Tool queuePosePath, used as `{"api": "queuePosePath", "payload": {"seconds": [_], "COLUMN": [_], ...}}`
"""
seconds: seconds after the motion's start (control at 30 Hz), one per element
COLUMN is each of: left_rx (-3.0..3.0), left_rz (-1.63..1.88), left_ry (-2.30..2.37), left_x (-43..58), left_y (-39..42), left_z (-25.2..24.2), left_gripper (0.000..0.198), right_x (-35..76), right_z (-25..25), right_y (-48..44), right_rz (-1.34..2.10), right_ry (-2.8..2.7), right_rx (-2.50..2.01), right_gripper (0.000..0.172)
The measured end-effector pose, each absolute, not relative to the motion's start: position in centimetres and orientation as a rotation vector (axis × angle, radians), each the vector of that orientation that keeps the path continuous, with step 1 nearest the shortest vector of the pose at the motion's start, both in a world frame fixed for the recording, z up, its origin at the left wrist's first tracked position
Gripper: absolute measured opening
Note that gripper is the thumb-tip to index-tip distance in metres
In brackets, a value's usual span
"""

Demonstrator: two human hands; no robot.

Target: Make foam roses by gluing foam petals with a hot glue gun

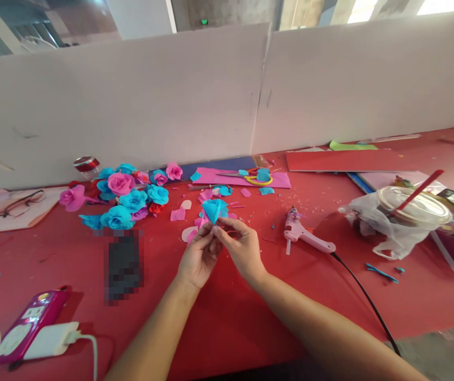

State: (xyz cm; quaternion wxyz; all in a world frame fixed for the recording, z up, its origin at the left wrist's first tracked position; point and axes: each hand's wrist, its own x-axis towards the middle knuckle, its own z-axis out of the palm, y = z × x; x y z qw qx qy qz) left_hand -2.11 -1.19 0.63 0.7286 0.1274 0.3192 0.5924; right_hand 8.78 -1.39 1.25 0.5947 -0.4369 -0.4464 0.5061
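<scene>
Both hands meet over the middle of the red table (251,328). My left hand (198,256) and my right hand (243,246) pinch the base of a small blue paper flower (213,210), which stands up between the fingertips. Pink and blue paper scraps (187,211) lie just beyond the hands. A pink glue gun (304,235) rests on the table to the right of my right hand, its black cord trailing toward the near edge.
A pile of finished blue and pink paper roses (126,196) lies at the left. Scissors (256,177) rest on pink paper at the back. A lidded cup in a plastic bag (403,217) stands right. A power strip with charger (32,328) sits near left.
</scene>
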Motion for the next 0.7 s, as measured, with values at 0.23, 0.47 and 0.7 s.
{"api": "queuePosePath", "payload": {"seconds": [0.23,0.47,0.7], "left_rx": [0.403,0.436,0.446], "left_rz": [1.317,1.306,1.407], "left_ry": [0.723,0.7,0.689], "left_x": [-1.3,-1.3,-3.1], "left_y": [-1.8,-1.8,-0.9], "left_z": [0.6,0.4,0.7], "left_gripper": [0.02,0.015,0.021], "right_x": [8.5,8.2,9.7], "right_z": [0.4,0.9,0.6], "right_y": [-1.1,-1.3,-0.4], "right_rz": [1.217,1.315,1.158], "right_ry": [-0.915,-0.809,-0.905], "right_rx": [-1.006,-0.962,-1.036], "right_gripper": [0.02,0.019,0.013]}}
